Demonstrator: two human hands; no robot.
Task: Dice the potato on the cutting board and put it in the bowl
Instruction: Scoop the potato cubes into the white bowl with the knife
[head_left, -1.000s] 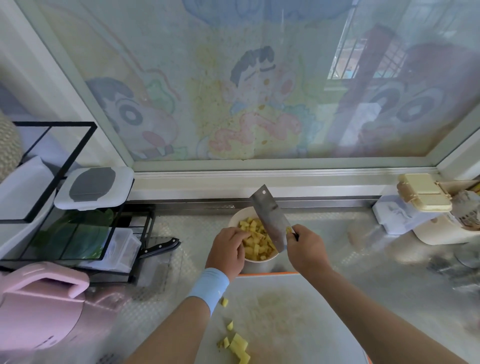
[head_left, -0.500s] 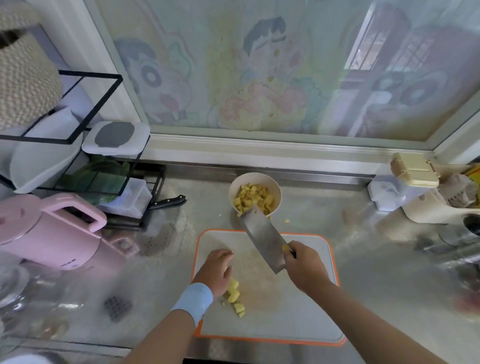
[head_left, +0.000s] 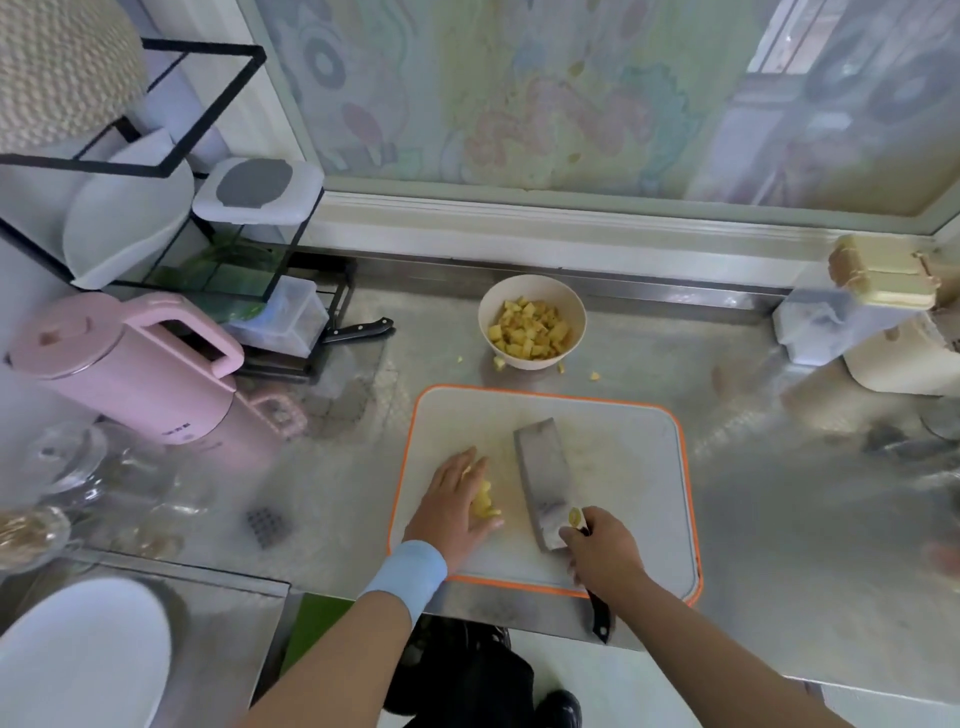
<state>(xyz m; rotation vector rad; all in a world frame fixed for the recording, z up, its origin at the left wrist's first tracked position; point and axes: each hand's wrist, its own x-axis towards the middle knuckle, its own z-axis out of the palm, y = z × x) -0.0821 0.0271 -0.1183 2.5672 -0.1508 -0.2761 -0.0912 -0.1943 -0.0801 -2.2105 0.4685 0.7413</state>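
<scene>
Potato dice (head_left: 485, 503) touch the flat left hand (head_left: 451, 508) on the cutting board (head_left: 623, 457); right hand (head_left: 605, 552) grips the cleaver (head_left: 540, 475).

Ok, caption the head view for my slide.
Left hand rests against potato dice on the board; right hand grips the cleaver.

**Head View — Cutting Board Status**

The left hand (head_left: 457, 506) lies on the orange-rimmed cutting board (head_left: 623, 467), fingers straight, against a small heap of potato pieces (head_left: 485, 505). The right hand (head_left: 605, 551) grips the cleaver (head_left: 543, 486) by its handle, and the blade sits just beside the heap. The bowl (head_left: 524, 290) beyond the board holds diced potato (head_left: 530, 330) — stray bits (head_left: 594, 375) lie on the counter (head_left: 753, 493) near it.
</scene>
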